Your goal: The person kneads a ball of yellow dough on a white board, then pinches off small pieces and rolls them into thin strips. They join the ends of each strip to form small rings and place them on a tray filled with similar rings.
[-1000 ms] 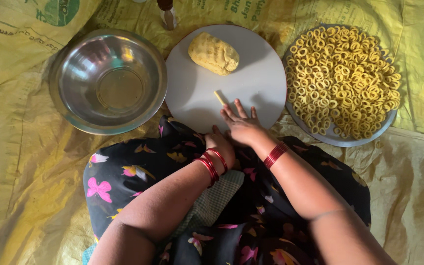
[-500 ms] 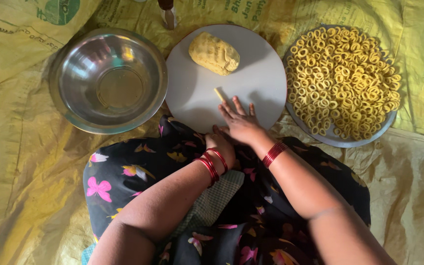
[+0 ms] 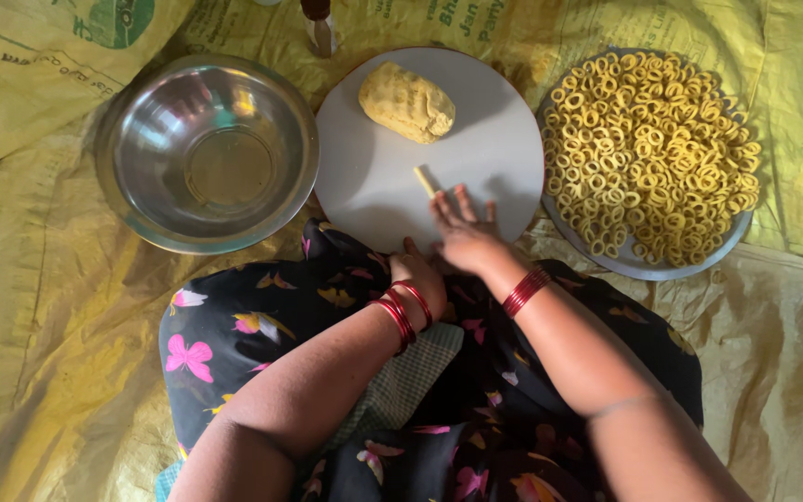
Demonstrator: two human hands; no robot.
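A yellow printed sheet [image 3: 39, 307] covers the floor and carries everything. On it, at the left, stands an empty steel bowl [image 3: 204, 153]; at the right a round plate [image 3: 638, 265] is heaped with small yellow dough rings [image 3: 648, 153]; between them lies a pale round board [image 3: 401, 195], its near edge against the person's dark flowered clothing [image 3: 262, 325].

On the far part of the board sits a lump of yellow dough [image 3: 406, 100]. Nearer lies a short thin dough strip [image 3: 424, 180], just beyond the fingertips of the right hand [image 3: 465, 237]. That hand lies flat and open on the board, fingers spread, gripping nothing. The left hand [image 3: 417, 274] rests at the board's near rim, loosely curled; whether it holds anything I cannot tell.

The risks, as I judge them: the strip is thin, so uneven pressure under the flat palm could snap it or squash it flat instead of keeping it round. It lies close to the board's middle, yet a long push could send it towards the lump, where the two would stick together. The heaped plate touches the board's right edge, so a wide sweep of the forearm could knock rings off onto the sheet.
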